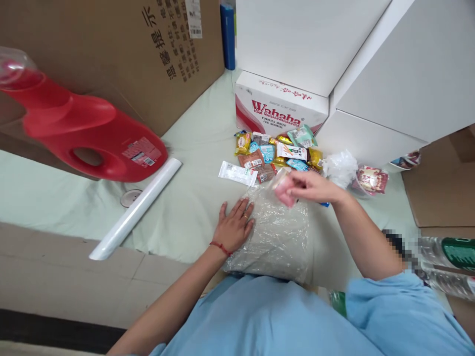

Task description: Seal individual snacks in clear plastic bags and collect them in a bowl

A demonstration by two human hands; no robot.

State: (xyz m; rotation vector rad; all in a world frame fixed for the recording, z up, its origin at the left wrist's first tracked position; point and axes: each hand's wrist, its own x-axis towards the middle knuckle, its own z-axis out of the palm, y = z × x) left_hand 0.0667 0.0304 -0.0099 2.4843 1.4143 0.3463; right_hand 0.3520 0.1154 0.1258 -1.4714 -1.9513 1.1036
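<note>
My left hand (234, 225) lies flat with its fingers spread, touching the left edge of a clear plastic bag (276, 247) on the cloth. Above the bag's upper right part, my right hand (309, 187) pinches a small pink packet (285, 190), blurred, its exact kind unclear. Just beyond lies a pile of snack packets, among them a white one (292, 151), a brown one (253, 160) and a yellow one (242, 143). A long white packet (238, 173) sits at the pile's near left.
A Wahaha water carton (280, 106) stands behind the packets. A crumpled white plastic bag (339, 168) and red packets (372, 179) are at right. To the left are a red detergent bottle (96, 133), a white roll (137, 210) and a big cardboard box (111, 49). Water bottles (454, 252) lie far right.
</note>
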